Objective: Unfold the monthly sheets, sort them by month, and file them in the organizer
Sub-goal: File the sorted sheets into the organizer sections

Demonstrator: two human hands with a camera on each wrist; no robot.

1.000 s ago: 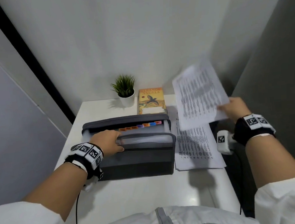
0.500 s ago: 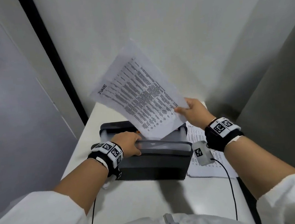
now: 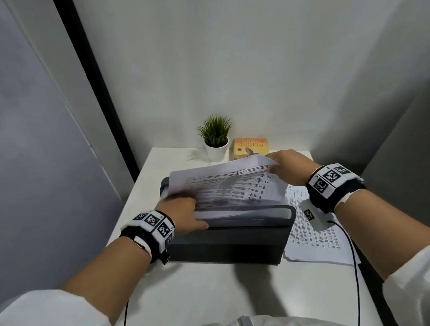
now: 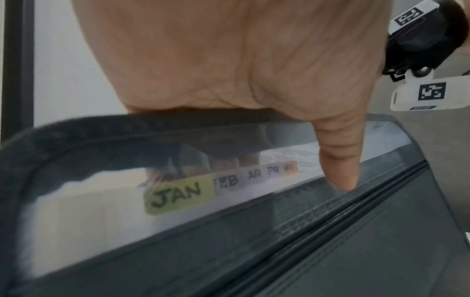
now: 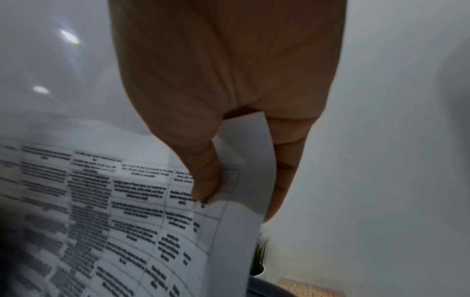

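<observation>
A printed sheet [image 3: 231, 184] lies tilted over the open top of the dark grey organizer [image 3: 231, 242] at the centre of the head view, its text blurred. The right hand [image 3: 291, 168] pinches the sheet's far right corner — thumb [image 5: 203, 176] on the printed face, fingers behind. The left hand [image 3: 184, 215] grips the organizer's near left rim, fingers curled inside among the tabbed dividers; the left wrist view shows the thumb [image 4: 340, 160] on the clear front panel and a yellow JAN tab [image 4: 178, 196]. Right of the organizer, partly under the right wrist, lies a stack of printed sheets [image 3: 317, 239] on the white table [image 3: 207, 293]. Further up the frame — a small potted plant [image 3: 215, 136] and an orange book [image 3: 250, 146].
</observation>
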